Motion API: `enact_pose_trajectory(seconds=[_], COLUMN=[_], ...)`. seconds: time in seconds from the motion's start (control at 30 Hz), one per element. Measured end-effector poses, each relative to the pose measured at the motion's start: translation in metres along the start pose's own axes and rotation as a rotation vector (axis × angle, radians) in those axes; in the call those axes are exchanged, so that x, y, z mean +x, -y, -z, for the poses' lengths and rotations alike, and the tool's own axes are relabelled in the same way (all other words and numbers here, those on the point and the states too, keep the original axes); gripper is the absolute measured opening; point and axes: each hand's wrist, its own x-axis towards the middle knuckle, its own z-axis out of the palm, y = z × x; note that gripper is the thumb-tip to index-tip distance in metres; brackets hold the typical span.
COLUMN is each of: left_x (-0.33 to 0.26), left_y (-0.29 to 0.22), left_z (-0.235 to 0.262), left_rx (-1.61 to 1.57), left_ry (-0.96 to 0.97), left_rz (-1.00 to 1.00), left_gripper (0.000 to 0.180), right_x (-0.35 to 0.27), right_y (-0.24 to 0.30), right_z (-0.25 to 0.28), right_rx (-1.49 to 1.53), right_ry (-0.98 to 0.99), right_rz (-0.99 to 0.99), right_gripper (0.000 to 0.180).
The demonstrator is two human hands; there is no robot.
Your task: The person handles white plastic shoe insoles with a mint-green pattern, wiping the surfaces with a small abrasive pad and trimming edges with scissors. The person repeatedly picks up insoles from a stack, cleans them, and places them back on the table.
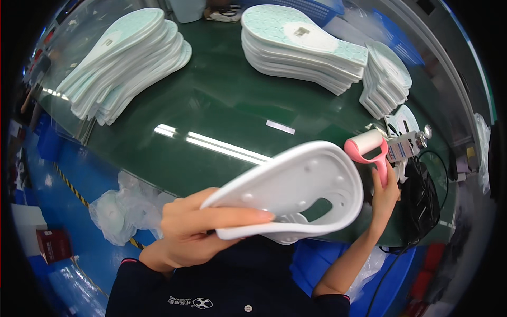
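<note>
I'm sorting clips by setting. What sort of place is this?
Probably a shoe-factory workbench: stacks of insoles on a green table, a white sole in the left hand, and a pink lint roller in the right hand.

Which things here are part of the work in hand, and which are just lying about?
In hand:
- left hand holding a white sole
- right hand holding a pink roller
- sole stacks on the green table, likely the same work

Lying about:
- plastic bags
- black cable
- metal device
- blue crates
</note>
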Motion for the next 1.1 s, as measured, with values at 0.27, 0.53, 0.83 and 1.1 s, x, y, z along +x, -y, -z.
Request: enact_pose_trajectory(seconds=[0.27, 0.53, 0.83, 1.1], left_x=[0.002, 0.011, 0.012, -0.002], left_y=[0.005, 0.006, 0.006, 0.005], left_z=[0.005, 0.002, 0.003, 0.017], left_rx=[0.189, 0.413, 0.396, 0.248], left_ry=[0.038, -0.035, -0.028, -0.114], left_rz=[-0.09, -0.162, -0.225, -0.085], left_gripper=[0.038, 0.02, 0.02, 0.023], right_x=[-0.041, -0.058, -0.049, -0.05], right_y=[0.061, 0.143, 0.147, 0.075], right_z=[0.063, 0.04, 0.053, 0.068], right_rx=[0.434, 0.346, 0.313, 0.268], right_ry=[-0.153, -0.028, 0.166, -0.036], right_rz=[0.306, 0.859, 1.177, 0.42], right_gripper=[0.039, 0.023, 0.026, 0.025])
